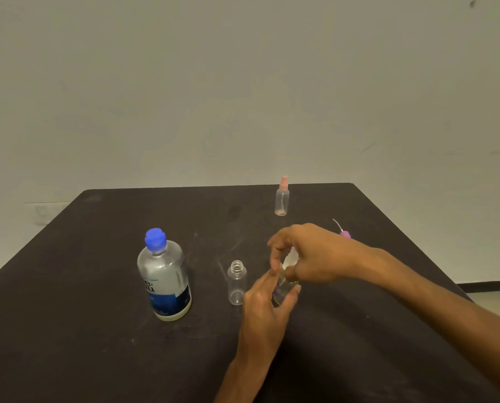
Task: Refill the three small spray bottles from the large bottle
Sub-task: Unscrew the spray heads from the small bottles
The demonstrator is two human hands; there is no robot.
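Note:
A large clear bottle [163,274] with a blue cap and blue label stands on the black table [97,286] at the left. To its right an uncapped small clear bottle [236,283] stands upright. My left hand [267,301] holds another small bottle [285,289] by its body. My right hand [309,253] grips the pale spray top of that bottle from above. A third small bottle [281,197] with a pink spray top stands far back.
A purple spray cap [344,232] with its white tube pointing up-left lies on the table behind my right wrist. A pale wall rises behind the table. The table's right edge drops to a light floor.

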